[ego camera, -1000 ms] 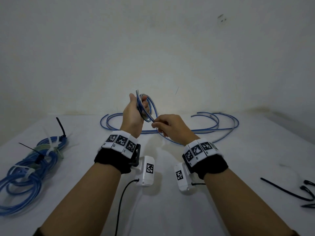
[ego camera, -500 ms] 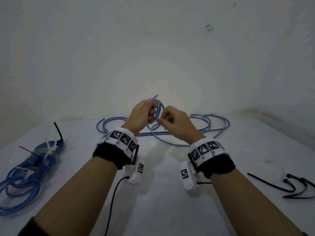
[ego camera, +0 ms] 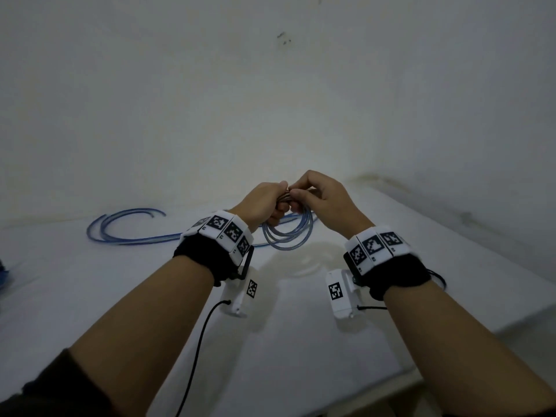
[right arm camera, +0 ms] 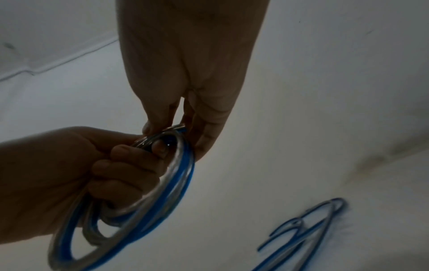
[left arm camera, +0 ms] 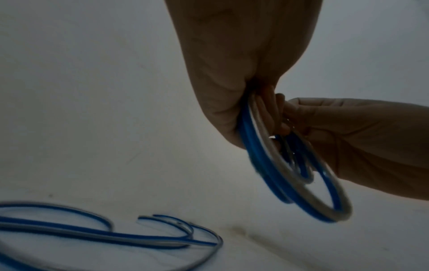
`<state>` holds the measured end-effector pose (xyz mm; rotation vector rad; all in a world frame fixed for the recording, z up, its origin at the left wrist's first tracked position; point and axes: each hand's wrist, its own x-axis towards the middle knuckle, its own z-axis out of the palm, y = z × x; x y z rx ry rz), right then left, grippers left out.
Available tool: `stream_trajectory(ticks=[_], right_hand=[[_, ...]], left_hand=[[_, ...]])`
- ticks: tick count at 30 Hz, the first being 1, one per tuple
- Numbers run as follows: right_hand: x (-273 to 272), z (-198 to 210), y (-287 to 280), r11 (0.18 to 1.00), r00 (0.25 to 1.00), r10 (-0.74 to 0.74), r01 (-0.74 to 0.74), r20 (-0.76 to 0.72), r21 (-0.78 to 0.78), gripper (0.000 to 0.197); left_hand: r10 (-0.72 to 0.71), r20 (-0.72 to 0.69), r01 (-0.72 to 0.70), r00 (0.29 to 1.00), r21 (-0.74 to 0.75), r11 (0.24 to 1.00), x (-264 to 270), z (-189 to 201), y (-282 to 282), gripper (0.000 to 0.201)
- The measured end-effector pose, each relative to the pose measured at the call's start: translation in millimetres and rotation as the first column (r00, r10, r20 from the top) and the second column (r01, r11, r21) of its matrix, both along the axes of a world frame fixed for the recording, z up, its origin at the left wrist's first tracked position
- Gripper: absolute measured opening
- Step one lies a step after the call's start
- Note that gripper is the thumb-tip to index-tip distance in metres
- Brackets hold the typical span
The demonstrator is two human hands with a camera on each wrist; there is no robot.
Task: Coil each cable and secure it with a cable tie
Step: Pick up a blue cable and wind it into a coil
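Note:
A blue and clear cable coil (ego camera: 287, 233) hangs in several loops above the white table. My left hand (ego camera: 264, 203) grips the top of the coil (left arm camera: 292, 176) in its curled fingers. My right hand (ego camera: 316, 194) meets it from the right and pinches the coil (right arm camera: 148, 194) at the top, where the cable's end (right arm camera: 178, 128) shows between thumb and finger. No cable tie is in view.
More loose blue cable (ego camera: 129, 227) lies curved on the table (ego camera: 301, 341) at the back left, also seen as loose cable (left arm camera: 97, 236) and loose cable (right arm camera: 308, 234). Walls close the table in behind and at the right. A bit of blue (ego camera: 2, 270) shows at the left edge.
The hands have come together and dropped lower, and the coil now hangs below them with more loops. The view has swung right, so the tied bundles and black ties have left the frame.

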<state>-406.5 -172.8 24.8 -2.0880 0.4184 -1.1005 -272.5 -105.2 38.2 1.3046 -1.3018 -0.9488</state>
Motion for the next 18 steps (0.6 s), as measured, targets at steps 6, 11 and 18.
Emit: stream_trajectory(ticks=[6,11,18], right_hand=[[-61,-6,-21,0.984,0.992,-0.122,0.117,0.035,0.131,0.006],[-95,-12,-34,0.948,0.97,-0.242,0.232,0.017,0.217,0.014],[-124,-23,-49,0.897,0.945,-0.322,0.285,0.057,0.338,0.016]], left_hand=[[-0.056,-0.023,0.055,0.998,-0.006,0.998,-56,-10,-39,0.038],[-0.136,-0.02,0.138,0.99,0.114,0.984,-86,-19,-65,0.037],[-0.252,-0.035,0.253,0.967,0.246,0.936,-113,-19,-77,0.036]])
